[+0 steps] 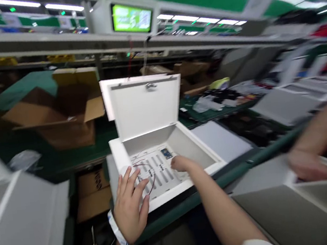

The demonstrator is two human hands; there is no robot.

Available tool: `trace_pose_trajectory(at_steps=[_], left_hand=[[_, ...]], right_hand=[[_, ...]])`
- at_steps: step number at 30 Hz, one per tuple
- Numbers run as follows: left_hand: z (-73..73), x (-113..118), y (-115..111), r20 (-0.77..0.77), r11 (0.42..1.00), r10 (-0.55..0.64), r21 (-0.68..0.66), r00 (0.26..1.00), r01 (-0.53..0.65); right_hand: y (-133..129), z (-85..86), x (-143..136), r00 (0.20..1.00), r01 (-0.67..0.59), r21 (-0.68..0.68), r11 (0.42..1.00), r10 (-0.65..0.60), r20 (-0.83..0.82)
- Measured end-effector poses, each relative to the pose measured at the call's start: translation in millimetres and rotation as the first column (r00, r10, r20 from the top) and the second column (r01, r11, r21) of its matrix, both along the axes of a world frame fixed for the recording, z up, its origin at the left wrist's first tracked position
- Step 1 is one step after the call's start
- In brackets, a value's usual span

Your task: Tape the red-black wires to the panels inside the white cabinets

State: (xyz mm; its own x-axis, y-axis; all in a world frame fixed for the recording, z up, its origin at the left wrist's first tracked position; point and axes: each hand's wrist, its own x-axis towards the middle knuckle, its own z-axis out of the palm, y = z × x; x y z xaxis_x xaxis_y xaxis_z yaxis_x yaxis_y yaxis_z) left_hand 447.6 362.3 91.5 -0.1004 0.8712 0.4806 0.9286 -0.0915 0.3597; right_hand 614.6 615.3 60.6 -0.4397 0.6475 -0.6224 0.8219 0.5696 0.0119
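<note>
A white metal box (196, 148) lies with its lid (146, 108) raised, a small lock showing near the lid's top edge. On its slotted inner plate (158, 178) sit a small blue circuit board (166, 153) and some thin red wires (152, 184). My left hand (132, 206), fingers spread, rests over the box's front left rim. Inside the box my right hand (181, 164) has its fingers curled down close to the circuit board. What its fingertips grip, if anything, is hidden.
An open cardboard box (62, 125) stands behind on the left. A lit screen (132, 18) sits on the shelf above. Another white box (23, 219) is at left. On the right, a co-worker's hand (311, 164) reaches into a further box (279, 188).
</note>
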Motion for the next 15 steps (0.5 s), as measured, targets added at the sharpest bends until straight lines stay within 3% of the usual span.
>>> trace_pose_trajectory(at_steps=[1,3,5,9,13,15], left_hand=[[4.9,-9,-9,0.035,1.000,0.028,-0.003,0.999,-0.028],[13.5,-31,-31,0.068,0.996,0.091,-0.007,0.994,-0.090],[21.2,-55,-58,0.076,0.987,0.164,-0.008,0.984,-0.163],[30.3,-100,-120,0.014,0.936,0.351,0.004,0.936,-0.351],[20.7,-144,-183,-0.137,0.758,0.638,-0.058,0.758,-0.649],[10.9,-160,-208,-0.242,0.691,0.662,-0.169,0.709,-0.703]], right_hand=[[3,-6.5,-2,1.000,-0.003,0.000,1.000,0.003,-0.011],[10,-20.3,-4,0.986,0.142,-0.001,0.990,-0.141,-0.091],[14,-31.0,-6,0.972,0.205,-0.020,0.979,-0.206,-0.113],[15,-36.8,-10,0.967,0.225,0.006,0.974,-0.223,-0.127],[19,-35.9,-10,0.946,0.196,0.152,0.969,-0.146,-0.288],[19,-35.8,-8,0.895,0.262,0.271,0.926,-0.128,-0.427]])
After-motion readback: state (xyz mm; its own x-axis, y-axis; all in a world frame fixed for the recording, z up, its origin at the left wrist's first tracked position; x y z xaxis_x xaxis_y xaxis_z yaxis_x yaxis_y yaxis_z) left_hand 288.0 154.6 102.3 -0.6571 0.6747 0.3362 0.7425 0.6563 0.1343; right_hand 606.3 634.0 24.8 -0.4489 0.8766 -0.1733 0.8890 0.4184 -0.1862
